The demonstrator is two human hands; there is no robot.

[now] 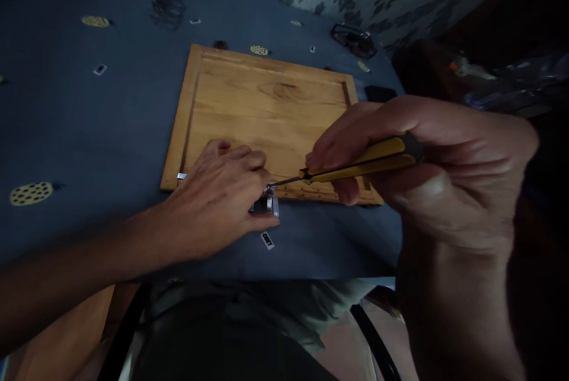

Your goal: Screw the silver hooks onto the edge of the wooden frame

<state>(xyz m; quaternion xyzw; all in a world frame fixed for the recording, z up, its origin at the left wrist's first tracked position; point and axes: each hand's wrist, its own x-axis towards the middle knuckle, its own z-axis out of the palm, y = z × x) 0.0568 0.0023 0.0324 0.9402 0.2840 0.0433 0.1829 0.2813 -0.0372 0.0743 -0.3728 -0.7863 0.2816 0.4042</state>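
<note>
A framed wooden panel (249,102), like a cabinet door, lies flat on the blue cloth. At its near edge sits a small metal hinge (272,206), partly hidden by my left hand (217,194), whose fingers and thumb close around it. My right hand (427,162) grips a yellow and black screwdriver (373,159) by its handle. The screwdriver's thin shaft points left, and its tip meets the hinge beside my left fingers. A second bit of metal (182,176) shows on the panel's near left corner. Several small holes run along the near edge.
Dark-framed glasses (354,40) and a flat black object (380,93) lie beyond the panel on the right. A dark pile of small pieces (166,6) is at the back left. Clear plastic-looking items (511,87) sit at far right. The table's front edge (311,278) runs before my lap.
</note>
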